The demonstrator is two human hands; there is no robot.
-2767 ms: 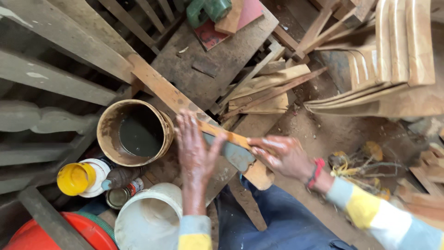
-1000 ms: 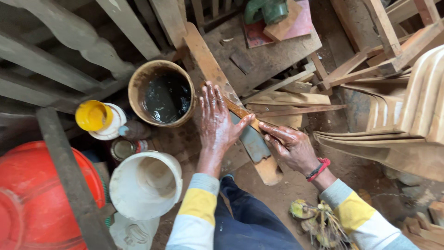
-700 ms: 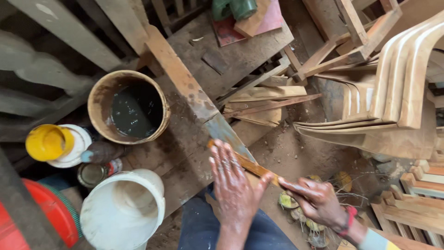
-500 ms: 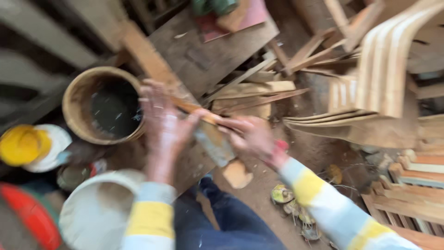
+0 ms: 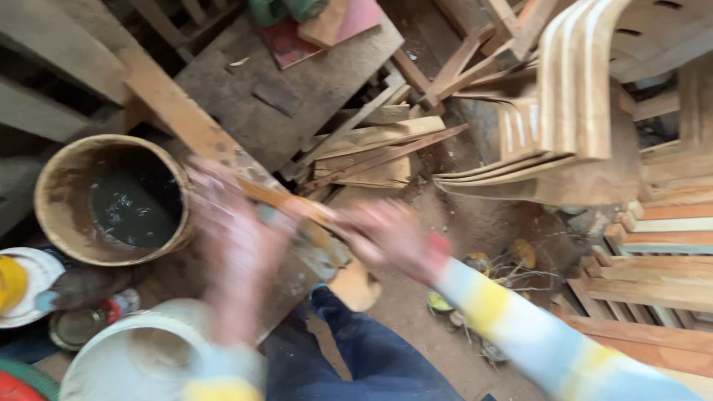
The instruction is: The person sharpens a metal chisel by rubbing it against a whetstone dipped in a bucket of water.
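The wooden strip [image 5: 286,202] runs slantwise between left hand [image 5: 234,234] and right hand [image 5: 386,238]; blur hides whether the fingers grip it.

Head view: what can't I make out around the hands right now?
- Left hand and right hand: motion blur smears the fingers, so each grip is unreadable.
- Wooden stick between them: blurred, its ends lost behind the hands.
- White bucket: cut off by the bottom edge.
- Yellow lid: cut off by the left edge.
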